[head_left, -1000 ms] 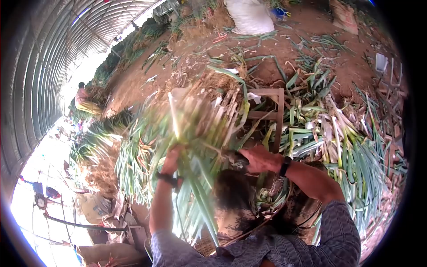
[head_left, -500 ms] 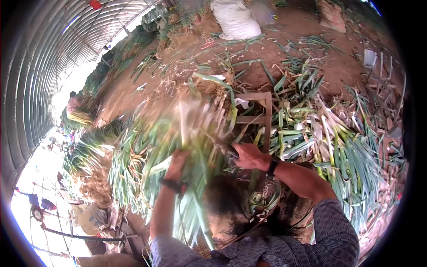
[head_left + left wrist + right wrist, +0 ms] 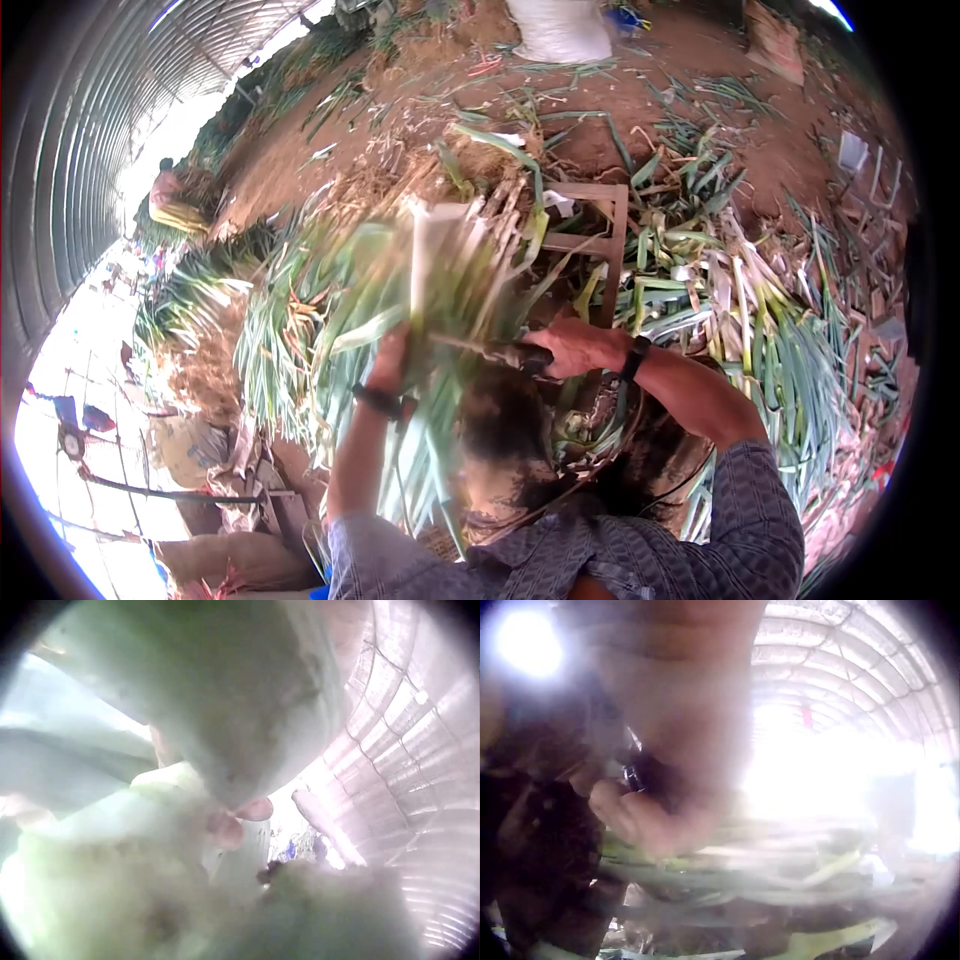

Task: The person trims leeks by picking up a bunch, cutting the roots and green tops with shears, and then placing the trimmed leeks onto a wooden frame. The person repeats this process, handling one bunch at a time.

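Observation:
A leek stands roughly upright in my left hand, its pale stalk up and its green leaves trailing down towards my lap. Leaves fill most of the left wrist view, with fingertips showing between them. My right hand grips the dark handle of a knife, whose blurred blade points left towards the leek just above my left hand. In the right wrist view, curled fingers wrap the handle, and the blade is hidden. Directly ahead lies a heap of leeks.
Right of me is another pile of leeks, beside a wooden frame. Loose leaves litter the dirt floor. A white sack stands at the back, and a person sits far left. Brown sacking lies low on my left.
The leek has swung from a slight leftward tilt to nearly upright. The knife blade has shifted beside the stalk. Both hands keep their hold while the head view sways a little.

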The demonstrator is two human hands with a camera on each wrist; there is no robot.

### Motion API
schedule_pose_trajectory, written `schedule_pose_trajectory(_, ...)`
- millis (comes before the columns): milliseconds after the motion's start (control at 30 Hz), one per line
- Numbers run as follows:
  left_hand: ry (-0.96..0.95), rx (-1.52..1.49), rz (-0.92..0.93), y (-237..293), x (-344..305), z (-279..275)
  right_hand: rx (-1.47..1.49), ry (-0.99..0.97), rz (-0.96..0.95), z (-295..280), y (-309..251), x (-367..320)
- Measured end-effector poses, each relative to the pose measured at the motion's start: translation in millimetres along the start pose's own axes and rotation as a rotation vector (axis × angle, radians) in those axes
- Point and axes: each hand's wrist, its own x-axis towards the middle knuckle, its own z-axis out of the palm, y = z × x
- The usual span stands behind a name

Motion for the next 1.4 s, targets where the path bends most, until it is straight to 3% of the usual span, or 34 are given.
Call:
schedule_pose_trajectory(100, 0.049, -0.074, -0.008, 20.5, -13.7, 11.3, 0.013, 0.01, -0.031, 2.3, -7.3, 1.1)
schedule_pose_trajectory(167, -0.066, -0.071, 0.035, 25.7, -13.4, 10.4, -0.01, 0.052, 0.047, -7.7, -14.6, 2.9)
schedule_pose_trajectory(300, -0.076, -0.048, 0.045, 24.1, -14.6, 10.0, -0.056, -0.008, -0.071, -2.8, -10.8, 1.7)
schedule_pose_trajectory(400, -0.08, -0.133, 0.015, 10.5, -10.9, 2.3, 0.009, 0.11, -0.012, -14.2, -15.4, 5.2)
schedule_pose_trajectory(433, -0.12, -0.116, 0.039, -0.6, -1.5, -14.0, 0.064, 0.027, -0.03, -19.7, -15.8, 5.5)
schedule_pose_trajectory(533, -0.102, -0.124, -0.006, 12.2, 1.6, -1.5, -0.053, 0.034, 0.166, -8.1, -6.1, 10.6)
schedule_pose_trajectory(567, -0.073, -0.136, -0.049, 16.5, -1.0, 5.9, -0.017, 0.056, 0.143, -13.5, -8.6, 8.5)
schedule_pose_trajectory(667, -0.039, 0.138, -0.006, 15.6, 2.8, 5.7, -0.116, -0.01, 0.002, -16.7, -16.2, 3.9)
schedule_pose_trajectory(767, -0.156, 0.173, 0.145, 2.9, 20.1, -21.9, -0.134, -0.046, -0.029, -1.4, -10.3, 5.7)
schedule_pose_trajectory(800, -0.282, 0.173, 0.217, 5.5, 22.2, -24.5, -0.116, -0.036, -0.027, 1.2, -9.8, 5.1)
schedule_pose_trajectory(867, -0.215, 0.19, 0.193, 13.3, 21.2, -25.2, -0.085, -0.001, -0.032, 0.6, -10.8, 9.8)
schedule_pose_trajectory(967, -0.166, 0.352, 0.269, 23.3, 26.0, -20.5, -0.266, 0.004, 0.068, 0.8, -17.6, 14.3)
schedule_pose_trajectory(1067, -0.113, 0.243, 0.094, 17.1, 41.7, -30.9, -0.23, 0.073, 0.07, 4.2, -13.9, 18.0)
schedule_pose_trajectory(1133, -0.162, 0.168, 0.194, 2.2, 44.7, -39.7, -0.087, 0.263, 0.057, 1.0, -13.2, 16.9)
schedule_pose_trajectory(1200, -0.084, 0.465, 0.349, 5.4, 50.0, -28.0, -0.021, 0.362, 0.1, -5.4, 0.2, 18.6)
schedule_pose_trajectory(1267, 0.054, 0.427, 0.038, 23.9, 33.2, 3.0, -0.009, 0.347, 0.202, 2.2, 29.3, 26.6)
schedule_pose_trajectory(1300, -0.067, 0.432, 0.026, 36.0, 25.1, 14.4, 0.004, 0.363, 0.217, 3.5, 35.5, 28.0)
schedule_pose_trajectory(1367, -0.2, 0.283, 0.127, -5.1, 25.6, -3.5, 0.035, 0.391, 0.241, 4.6, 42.0, 31.2)
schedule_pose_trajectory(1400, -0.299, 0.275, 0.077, -14.3, 30.1, -8.6, 0.038, 0.37, 0.259, 2.6, 42.6, 32.6)
